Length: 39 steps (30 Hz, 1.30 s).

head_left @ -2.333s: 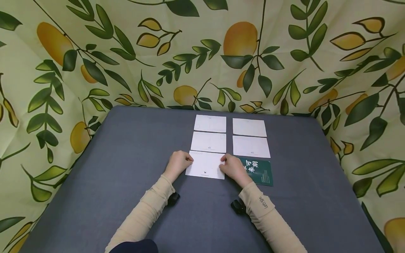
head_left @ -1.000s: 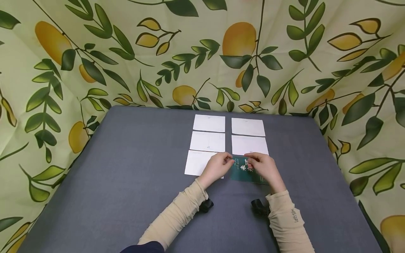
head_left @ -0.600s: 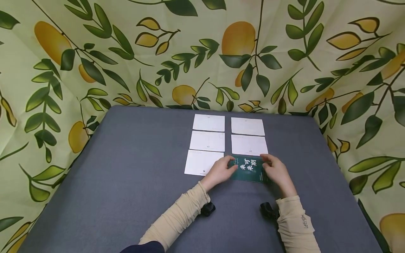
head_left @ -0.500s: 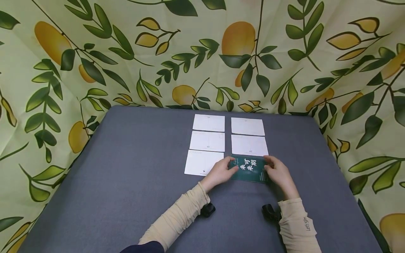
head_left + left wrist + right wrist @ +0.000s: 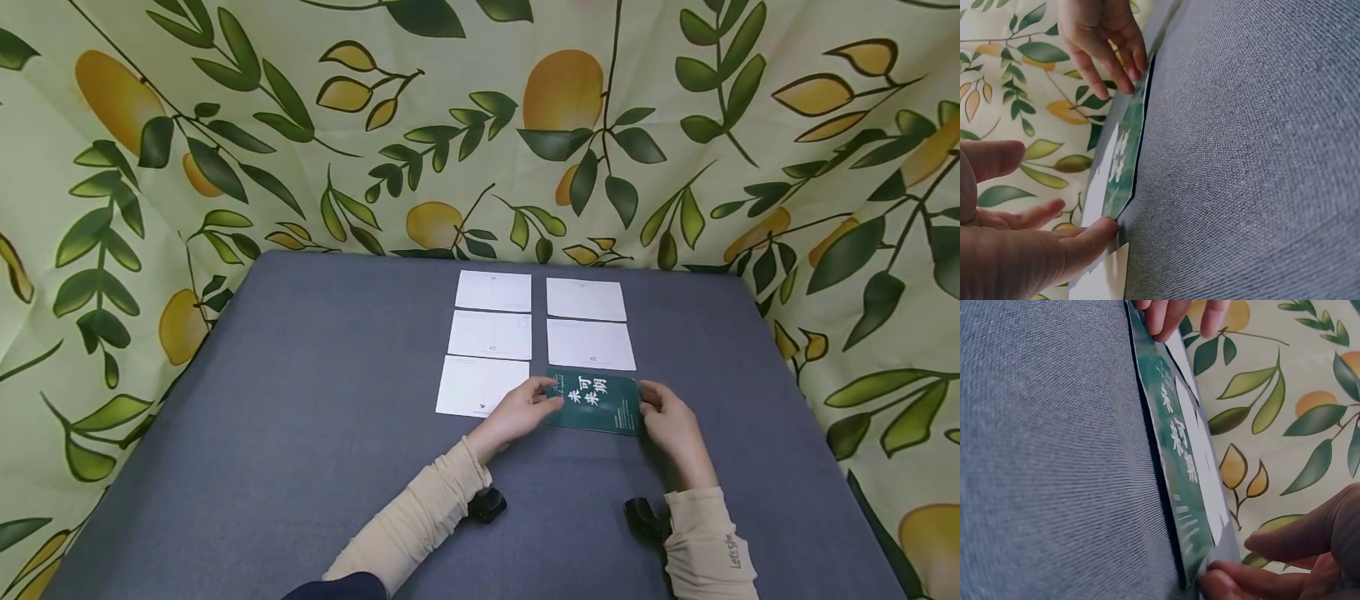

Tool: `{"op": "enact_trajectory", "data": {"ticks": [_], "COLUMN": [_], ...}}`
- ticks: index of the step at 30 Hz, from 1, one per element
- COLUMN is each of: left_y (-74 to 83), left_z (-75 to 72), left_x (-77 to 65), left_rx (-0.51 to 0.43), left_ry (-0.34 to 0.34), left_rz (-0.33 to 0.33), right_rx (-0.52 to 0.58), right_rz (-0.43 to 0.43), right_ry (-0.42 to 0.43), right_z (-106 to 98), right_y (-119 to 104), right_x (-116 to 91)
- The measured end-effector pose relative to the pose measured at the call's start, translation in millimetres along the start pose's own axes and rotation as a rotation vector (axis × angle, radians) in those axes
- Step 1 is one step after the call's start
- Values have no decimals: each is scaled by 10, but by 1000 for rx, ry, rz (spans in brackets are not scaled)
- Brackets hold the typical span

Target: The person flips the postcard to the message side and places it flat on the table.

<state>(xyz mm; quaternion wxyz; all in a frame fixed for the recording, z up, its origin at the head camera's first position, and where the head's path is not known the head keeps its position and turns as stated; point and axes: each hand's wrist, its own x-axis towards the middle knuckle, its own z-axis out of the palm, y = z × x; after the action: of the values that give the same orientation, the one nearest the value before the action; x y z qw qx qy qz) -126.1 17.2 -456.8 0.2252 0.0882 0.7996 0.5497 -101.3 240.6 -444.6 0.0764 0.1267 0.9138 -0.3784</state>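
A dark green postcard (image 5: 592, 402) with white characters lies on the grey-blue table, nearest me in the right column. My left hand (image 5: 517, 410) touches its left edge, thumb and fingers spread apart; the left wrist view shows one fingertip (image 5: 1105, 230) right at the card's corner. At the opposite edge is my right hand (image 5: 671, 423), its fingertips close against the card's side. In the right wrist view, a gap shows between the right thumb and the finger (image 5: 1219, 578) at the corner. Beside my left hand, a white postcard (image 5: 480, 385) is partly covered by it.
Further white postcards lie in two columns: two at the upper left, one of them this card (image 5: 491, 335), and two at the upper right, including this card (image 5: 591, 344). A patterned curtain (image 5: 465, 125) hangs behind the table (image 5: 337, 400) and along its sides.
Both hands have gone from the lower left white postcard to the green one. The right hand has slid rightward along the green card to its right edge; the left stays at its left edge.
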Motion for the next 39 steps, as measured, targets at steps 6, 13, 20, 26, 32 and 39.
{"op": "enact_trajectory", "data": {"ticks": [6, 13, 20, 26, 32, 39], "left_y": [-38, -55, -76, -78, -98, -74], "left_z": [10, 26, 31, 25, 5, -9], "left_x": [22, 69, 85, 82, 104, 129], "left_rx": [-167, -381, -354, -339, -335, -396], "left_ry": [1, 44, 134, 193, 233, 315], "left_rz": [-20, -22, 0, 15, 39, 52], "right_rx": [143, 187, 166, 172, 209, 359], "right_rz": [55, 92, 71, 50, 73, 30], "right_ry": [24, 87, 158, 221, 254, 316], "right_z": [46, 68, 57, 20, 15, 79], "right_y": [76, 108, 119, 94, 57, 129], "right_x": [20, 36, 31, 31, 27, 90]}}
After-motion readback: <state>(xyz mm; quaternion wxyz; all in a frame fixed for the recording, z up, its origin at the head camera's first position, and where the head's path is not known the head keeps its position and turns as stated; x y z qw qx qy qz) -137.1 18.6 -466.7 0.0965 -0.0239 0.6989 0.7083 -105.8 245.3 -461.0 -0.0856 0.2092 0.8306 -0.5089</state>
